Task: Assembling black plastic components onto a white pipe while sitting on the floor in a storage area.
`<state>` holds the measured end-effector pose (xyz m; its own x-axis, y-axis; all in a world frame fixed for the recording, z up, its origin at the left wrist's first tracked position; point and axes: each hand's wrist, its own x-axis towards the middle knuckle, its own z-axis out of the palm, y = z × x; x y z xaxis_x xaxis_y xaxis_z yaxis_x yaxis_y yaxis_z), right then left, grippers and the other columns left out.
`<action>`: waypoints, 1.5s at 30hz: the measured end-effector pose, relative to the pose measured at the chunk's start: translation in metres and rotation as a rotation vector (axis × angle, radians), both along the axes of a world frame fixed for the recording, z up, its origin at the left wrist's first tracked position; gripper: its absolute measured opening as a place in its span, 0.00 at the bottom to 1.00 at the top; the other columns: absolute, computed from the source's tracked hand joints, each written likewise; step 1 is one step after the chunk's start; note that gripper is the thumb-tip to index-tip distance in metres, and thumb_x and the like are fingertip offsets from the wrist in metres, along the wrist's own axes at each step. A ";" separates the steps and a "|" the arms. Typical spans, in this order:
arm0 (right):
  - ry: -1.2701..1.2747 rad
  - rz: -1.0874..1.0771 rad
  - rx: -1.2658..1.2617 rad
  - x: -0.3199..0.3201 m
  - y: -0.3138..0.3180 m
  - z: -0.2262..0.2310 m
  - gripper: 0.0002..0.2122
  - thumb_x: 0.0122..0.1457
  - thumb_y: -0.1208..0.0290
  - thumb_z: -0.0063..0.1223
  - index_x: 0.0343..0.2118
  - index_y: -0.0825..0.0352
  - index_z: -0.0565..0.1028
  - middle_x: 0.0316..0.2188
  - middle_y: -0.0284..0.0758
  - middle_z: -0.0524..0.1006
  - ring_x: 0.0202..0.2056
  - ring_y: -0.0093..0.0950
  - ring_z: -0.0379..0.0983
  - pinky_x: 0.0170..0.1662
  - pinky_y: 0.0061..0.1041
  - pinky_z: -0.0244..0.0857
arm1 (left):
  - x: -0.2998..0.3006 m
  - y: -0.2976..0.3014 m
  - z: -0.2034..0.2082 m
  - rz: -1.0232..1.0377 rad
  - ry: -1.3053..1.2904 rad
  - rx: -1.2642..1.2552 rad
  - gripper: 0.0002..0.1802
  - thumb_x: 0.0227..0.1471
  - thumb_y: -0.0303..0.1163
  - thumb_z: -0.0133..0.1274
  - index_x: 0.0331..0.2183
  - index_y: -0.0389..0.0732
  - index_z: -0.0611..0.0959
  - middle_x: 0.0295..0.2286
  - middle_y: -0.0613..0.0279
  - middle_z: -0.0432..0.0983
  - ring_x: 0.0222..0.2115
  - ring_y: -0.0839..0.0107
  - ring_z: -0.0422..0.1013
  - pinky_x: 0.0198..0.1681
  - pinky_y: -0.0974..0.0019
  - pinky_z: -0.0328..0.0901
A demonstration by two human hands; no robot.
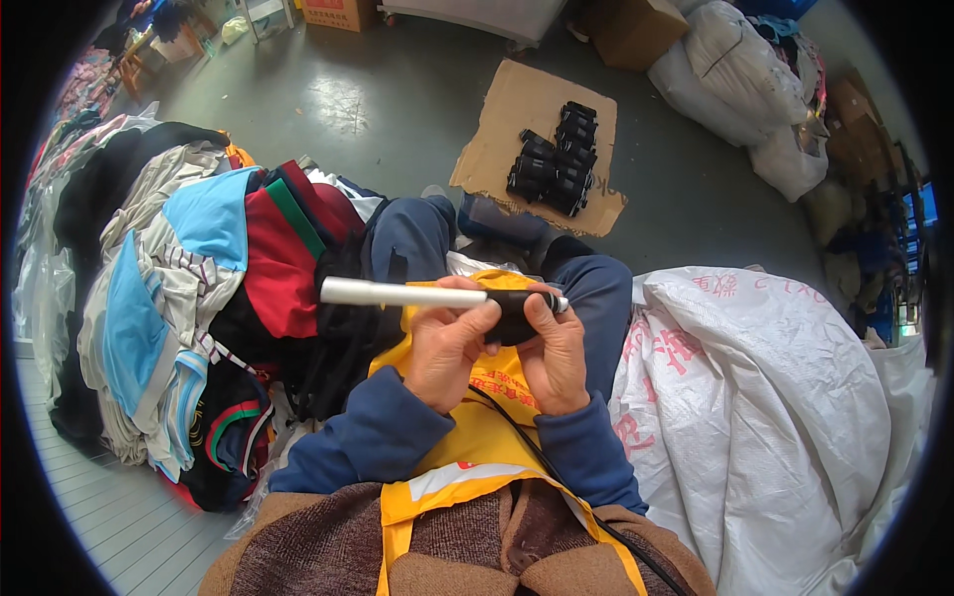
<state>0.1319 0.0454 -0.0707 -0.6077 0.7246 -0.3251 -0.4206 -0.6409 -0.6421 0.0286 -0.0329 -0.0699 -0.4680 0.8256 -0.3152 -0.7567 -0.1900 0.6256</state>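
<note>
Both hands work the slim silver-and-black handheld tool (437, 295) over the lap: left hand (449, 343) wrapped around its barrel, right hand (555, 350) pinching its black end.

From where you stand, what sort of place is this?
Probably a clothing sorting or recycling workshop: a heap of mixed coloured garments lies left, large white woven sacks right, and rolled black items lie on a flattened cardboard sheet on the grey concrete floor.
</note>
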 end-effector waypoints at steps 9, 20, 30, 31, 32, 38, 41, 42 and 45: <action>-0.091 -0.065 0.134 -0.002 -0.003 0.003 0.12 0.51 0.75 0.58 0.39 0.66 0.71 0.34 0.35 0.74 0.36 0.26 0.72 0.40 0.23 0.69 | 0.006 0.005 -0.001 0.027 0.109 -0.063 0.16 0.46 0.28 0.59 0.38 0.37 0.73 0.28 0.63 0.71 0.25 0.78 0.67 0.25 0.77 0.64; -0.063 0.013 -0.008 0.000 -0.006 -0.007 0.12 0.53 0.69 0.57 0.38 0.68 0.71 0.32 0.34 0.74 0.31 0.26 0.72 0.28 0.22 0.68 | 0.004 -0.001 -0.002 -0.077 0.065 -0.082 0.15 0.47 0.24 0.56 0.39 0.40 0.72 0.32 0.63 0.70 0.24 0.77 0.68 0.23 0.76 0.64; -0.031 -0.035 0.001 0.001 -0.004 -0.008 0.13 0.50 0.72 0.60 0.38 0.66 0.71 0.33 0.32 0.73 0.38 0.25 0.71 0.43 0.24 0.67 | 0.002 -0.001 -0.008 -0.116 -0.028 -0.061 0.14 0.50 0.29 0.54 0.40 0.42 0.71 0.32 0.64 0.70 0.28 0.76 0.68 0.22 0.75 0.63; -0.063 -0.039 -0.005 0.002 -0.005 -0.013 0.13 0.50 0.72 0.60 0.37 0.66 0.71 0.33 0.33 0.73 0.38 0.26 0.71 0.43 0.24 0.68 | 0.003 -0.002 -0.011 -0.141 -0.030 -0.066 0.14 0.50 0.30 0.54 0.40 0.42 0.71 0.32 0.64 0.70 0.28 0.76 0.68 0.22 0.75 0.63; -0.068 -0.078 0.004 0.002 -0.005 -0.016 0.11 0.50 0.74 0.59 0.37 0.66 0.71 0.34 0.34 0.73 0.37 0.27 0.72 0.42 0.24 0.69 | 0.003 -0.002 -0.011 -0.143 -0.032 -0.069 0.14 0.50 0.30 0.54 0.40 0.42 0.71 0.32 0.64 0.70 0.28 0.76 0.68 0.22 0.75 0.63; -0.092 -0.033 0.091 0.004 -0.002 -0.006 0.11 0.50 0.79 0.58 0.37 0.67 0.72 0.35 0.35 0.74 0.38 0.27 0.71 0.42 0.25 0.69 | 0.000 0.002 -0.010 -0.063 -0.120 -0.088 0.15 0.50 0.32 0.55 0.39 0.42 0.70 0.31 0.64 0.70 0.25 0.77 0.67 0.21 0.76 0.63; -0.026 -0.012 0.012 0.003 0.000 -0.006 0.11 0.50 0.79 0.57 0.37 0.67 0.72 0.35 0.36 0.74 0.38 0.27 0.71 0.42 0.25 0.68 | -0.002 0.000 -0.011 -0.067 -0.106 -0.069 0.14 0.51 0.32 0.54 0.39 0.43 0.70 0.32 0.64 0.70 0.27 0.77 0.68 0.21 0.74 0.63; 0.012 -0.017 -0.059 0.003 0.000 -0.007 0.10 0.50 0.80 0.57 0.37 0.67 0.72 0.35 0.36 0.73 0.38 0.27 0.71 0.42 0.25 0.68 | -0.001 0.000 -0.014 -0.079 -0.083 -0.077 0.14 0.51 0.32 0.54 0.39 0.43 0.70 0.32 0.64 0.70 0.27 0.77 0.68 0.21 0.74 0.63; -0.067 -0.049 0.008 0.003 -0.003 -0.020 0.12 0.51 0.77 0.58 0.39 0.67 0.71 0.36 0.36 0.73 0.38 0.27 0.71 0.43 0.26 0.68 | 0.000 0.001 -0.011 -0.086 -0.086 -0.093 0.14 0.50 0.32 0.55 0.39 0.43 0.70 0.31 0.64 0.70 0.27 0.77 0.68 0.21 0.75 0.63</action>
<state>0.1351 0.0425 -0.0911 -0.5485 0.7558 -0.3578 -0.4070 -0.6150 -0.6754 0.0285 -0.0324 -0.0810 -0.3646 0.8272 -0.4276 -0.8191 -0.0665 0.5698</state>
